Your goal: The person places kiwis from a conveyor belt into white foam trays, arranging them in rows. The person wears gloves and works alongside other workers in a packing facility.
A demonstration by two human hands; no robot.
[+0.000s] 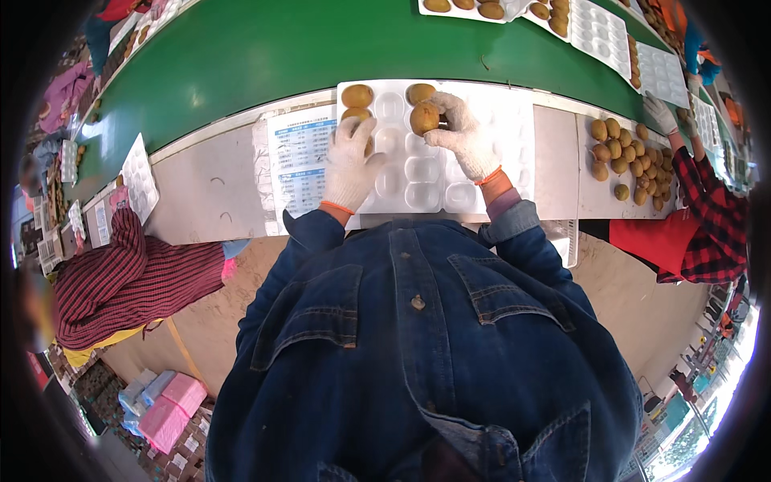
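Observation:
Before me lies a white molded fruit tray (pixel 421 165) with rows of rounded hollows. My right hand (pixel 461 135), in a white knit glove, grips a brown kiwifruit (pixel 424 118) between thumb and fingers, over the tray's middle. Just behind that fruit, another kiwifruit (pixel 420 93) sits in a hollow. At the tray's left side, my gloved left hand (pixel 352 165) curls around a kiwifruit (pixel 368 146) that its fingers mostly hide. Farther back in the same column are a kiwifruit (pixel 357 96) at the corner and one (pixel 356 113) partly behind my fingertips.
A printed sheet (pixel 298 162) lies left of the tray. Beyond runs a green conveyor belt (pixel 265 54) with fruit trays (pixel 599 36) at its far side. Loose kiwifruit (pixel 638 162) are heaped at right, beside a co-worker in plaid (pixel 702 211). Another co-worker (pixel 144 277) stands left.

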